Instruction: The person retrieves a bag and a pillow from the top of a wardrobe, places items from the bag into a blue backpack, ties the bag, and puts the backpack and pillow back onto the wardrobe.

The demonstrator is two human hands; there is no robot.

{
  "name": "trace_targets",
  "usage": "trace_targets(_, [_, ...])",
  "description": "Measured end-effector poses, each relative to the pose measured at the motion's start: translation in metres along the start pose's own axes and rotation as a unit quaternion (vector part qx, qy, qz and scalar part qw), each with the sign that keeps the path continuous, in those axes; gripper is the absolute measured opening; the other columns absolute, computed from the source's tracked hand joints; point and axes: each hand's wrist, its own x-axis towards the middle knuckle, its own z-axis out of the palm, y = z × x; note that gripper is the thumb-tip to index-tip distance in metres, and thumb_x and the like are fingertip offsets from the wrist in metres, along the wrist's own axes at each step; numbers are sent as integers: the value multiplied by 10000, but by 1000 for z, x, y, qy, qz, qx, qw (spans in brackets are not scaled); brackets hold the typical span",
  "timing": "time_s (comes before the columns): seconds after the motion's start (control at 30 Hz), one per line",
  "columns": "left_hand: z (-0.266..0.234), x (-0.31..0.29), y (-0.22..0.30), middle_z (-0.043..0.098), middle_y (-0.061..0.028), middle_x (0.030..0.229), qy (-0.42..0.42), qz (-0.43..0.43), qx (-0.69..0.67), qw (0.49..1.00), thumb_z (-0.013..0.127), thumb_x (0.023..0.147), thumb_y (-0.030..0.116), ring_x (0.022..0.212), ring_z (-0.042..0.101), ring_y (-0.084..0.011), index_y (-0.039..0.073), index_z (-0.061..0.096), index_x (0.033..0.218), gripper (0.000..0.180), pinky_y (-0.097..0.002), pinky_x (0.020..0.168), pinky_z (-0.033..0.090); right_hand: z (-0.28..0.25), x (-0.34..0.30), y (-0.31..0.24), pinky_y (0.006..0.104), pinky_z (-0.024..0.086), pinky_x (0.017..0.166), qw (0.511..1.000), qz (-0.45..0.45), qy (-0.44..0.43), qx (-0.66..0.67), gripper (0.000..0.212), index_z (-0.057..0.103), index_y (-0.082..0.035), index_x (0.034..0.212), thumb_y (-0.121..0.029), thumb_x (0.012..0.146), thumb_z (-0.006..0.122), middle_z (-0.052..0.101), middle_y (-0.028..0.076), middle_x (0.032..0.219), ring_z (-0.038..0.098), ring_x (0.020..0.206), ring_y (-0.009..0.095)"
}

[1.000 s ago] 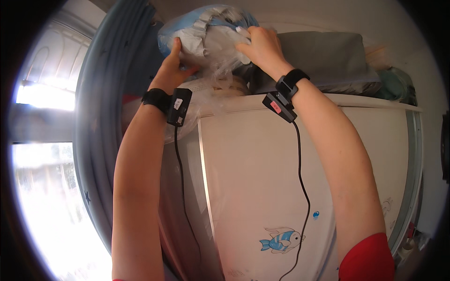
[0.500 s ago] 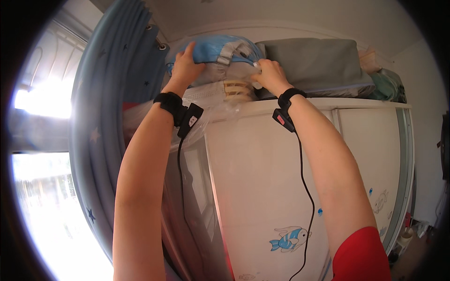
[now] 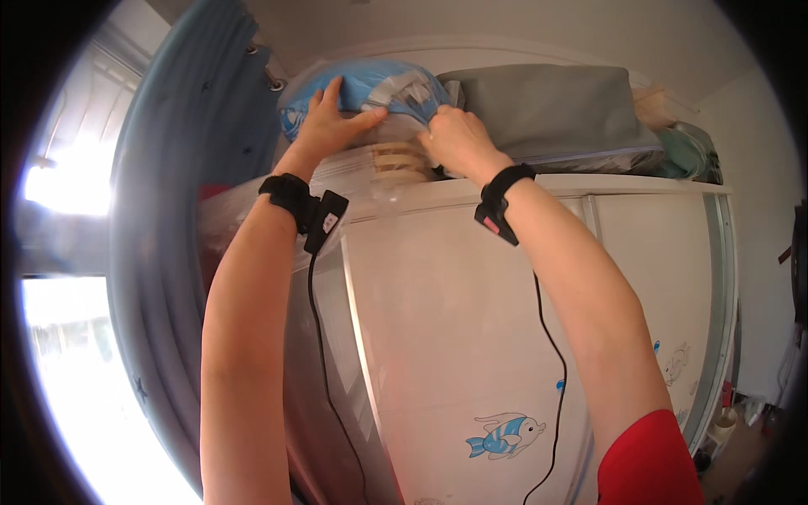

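A blue bundle (image 3: 383, 74) in clear plastic, with a grey strap or band on it, rests on top of a white wardrobe (image 3: 454, 295). My left hand (image 3: 330, 128) lies against its front with the fingers spread and the thumb stretched to the right. At the bundle's right end, my right hand (image 3: 459, 139) has its fingers closed on the gathered plastic bag; the fingertips are partly hidden. Just below the bundle, between my hands, sits a tan, slatted thing (image 3: 400, 160). Both wrists carry black straps with small boxes and cables.
A large grey storage bag (image 3: 547, 109) stands right of the bundle, followed by a greenish plastic-wrapped thing (image 3: 692, 151). Clear plastic sheeting (image 3: 244, 215) hangs over the wardrobe's left end. Beside it hangs a blue curtain (image 3: 156, 252) next to a bright window (image 3: 63, 337).
My right hand has shifted left and turned inward, pulling the plastic at the bundle's end together. My left thumb reaches further right across the bundle. The whole view has shifted slightly.
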Motion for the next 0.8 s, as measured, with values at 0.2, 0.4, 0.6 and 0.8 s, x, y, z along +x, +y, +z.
trace_targets(0.2, [4,26,-7,216,-323,1447,-40,-8,-33,999,789,603,600,1332,290,-429,35,231,1454,1164,-454,1072,316,-11,1,0,455,517,763,1000,-4,-19,16,233,692,30,845,-113,817,510,644,231,943,642,860,394])
trace_targets(0.4, [42,34,-17,245,-356,1419,-96,9,95,991,766,711,476,1300,325,-471,70,217,1459,1013,-437,1063,336,12,3,29,439,527,788,992,81,-86,33,220,688,9,897,-79,822,500,653,222,971,649,895,382])
trace_targets(0.6, [16,14,-2,499,-302,1271,-116,2,162,980,622,840,429,1176,495,-428,92,324,1427,740,-434,987,410,19,-7,40,437,514,826,993,87,-67,36,231,680,3,942,-59,818,495,649,208,1014,631,956,375])
trace_targets(0.8, [-6,-41,-13,615,-187,1171,-89,-35,180,979,457,911,446,1122,552,-373,148,390,1402,578,-452,936,423,19,-12,41,431,504,838,989,93,-99,63,243,667,34,933,-107,787,533,642,222,1023,616,970,384])
